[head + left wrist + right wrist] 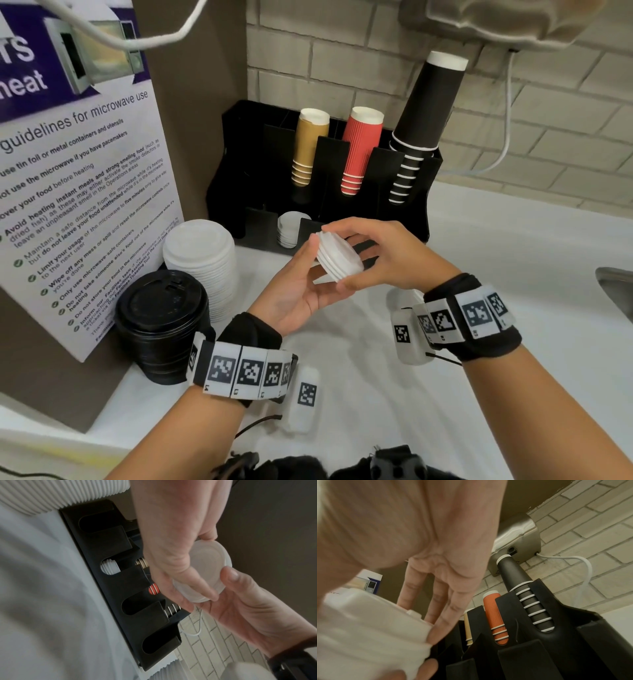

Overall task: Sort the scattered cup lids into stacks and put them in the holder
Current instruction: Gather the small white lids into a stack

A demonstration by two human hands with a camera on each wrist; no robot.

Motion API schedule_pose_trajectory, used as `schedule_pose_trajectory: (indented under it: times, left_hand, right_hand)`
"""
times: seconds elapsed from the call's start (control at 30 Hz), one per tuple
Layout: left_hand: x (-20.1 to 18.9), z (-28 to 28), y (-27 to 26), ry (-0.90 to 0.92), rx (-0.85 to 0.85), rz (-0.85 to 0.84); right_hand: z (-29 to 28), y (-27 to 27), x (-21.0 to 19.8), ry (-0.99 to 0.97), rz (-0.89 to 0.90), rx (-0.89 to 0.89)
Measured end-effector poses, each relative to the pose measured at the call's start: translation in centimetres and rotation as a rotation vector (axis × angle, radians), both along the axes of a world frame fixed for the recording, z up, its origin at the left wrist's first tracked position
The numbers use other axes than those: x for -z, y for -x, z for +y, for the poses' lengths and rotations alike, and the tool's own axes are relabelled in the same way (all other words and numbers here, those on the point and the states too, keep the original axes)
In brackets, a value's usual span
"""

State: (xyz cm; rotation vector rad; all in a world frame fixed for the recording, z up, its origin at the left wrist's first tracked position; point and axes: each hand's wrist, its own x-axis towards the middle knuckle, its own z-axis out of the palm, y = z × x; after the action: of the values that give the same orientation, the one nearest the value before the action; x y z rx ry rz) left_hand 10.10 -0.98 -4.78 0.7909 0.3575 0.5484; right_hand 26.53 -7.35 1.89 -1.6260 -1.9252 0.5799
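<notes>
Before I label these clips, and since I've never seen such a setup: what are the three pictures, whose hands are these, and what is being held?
No machine here: a person wears a camera on the head and one on each wrist, on black bands with coded tags. The wide picture is from the head; the two close ones look along each hand. The left hand and right hand together hold a small stack of white lids in front of the black holder. The holder contains tan cups, red cups, black cups and a few white lids in a front slot. On the white counter stand a tall white lid stack and a black lid stack.
</notes>
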Motion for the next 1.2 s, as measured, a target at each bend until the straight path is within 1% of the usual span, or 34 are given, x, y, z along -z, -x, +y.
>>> schedule_pose_trajectory:
  times: [0.13,0.2,0.3,0.37,0.4,0.47,0.6,0.67,0.73,0.8,0.97,1.07,1.2]
  left_hand:
    - [-0.2,0.8,0.1,0.027,-0.048,-0.026]
    - [-0.2,1.3,0.1,0.09,-0.096,-0.008]
    - [0.5,1.9,0.4,0.143,-0.2,0.101]
    - [1.2,2.2,0.6,0.14,-0.247,0.166]
    - [1.5,2.2,0.7,0.14,-0.252,0.184]
    - [1.9,2.2,0.9,0.15,-0.245,0.214]
    - [2.2,2.5,1.1,0.164,-0.249,0.254]
    - [2.2,2.7,1.2,0.164,-0.26,0.258]
    - [2.2,2.8,1.3,0.163,-0.266,0.258]
    - [2.3,3.0,1.3,0.158,-0.268,0.257]
    - [2.4,3.2,1.4,0.148,-0.272,0.266]
    - [2.5,3.2,1.4,0.153,-0.272,0.264]
    - [2.6,3.2,1.4,0.168,-0.271,0.254]
  right_hand:
    - [2.0,0.3,-0.8,-0.013,-0.057,-0.017]
    - [3.7,0.2,-1.5,-0.048,-0.066,0.001]
    - [7.7,0.0,-2.0,-0.153,-0.06,0.121]
    - [10.8,0.2,-1.8,-0.139,-0.089,0.203]
    - [12.2,0.3,-1.6,-0.102,-0.126,0.218]
    - [14.6,0.8,-0.7,-0.01,-0.256,0.228]
    - [17.4,1.9,1.5,0.099,-0.507,0.219]
    - [18.2,2.5,2.3,0.149,-0.651,0.234]
    - [18.7,2.9,2.8,0.191,-0.735,0.243]
    - [19.0,3.2,3.0,0.248,-0.762,0.238]
    - [19.1,3.9,3.0,0.344,-0.759,0.264]
    - [18.7,4.5,3.5,0.33,-0.775,0.276]
    - [18.1,5.0,4.9,0.241,-0.874,0.298]
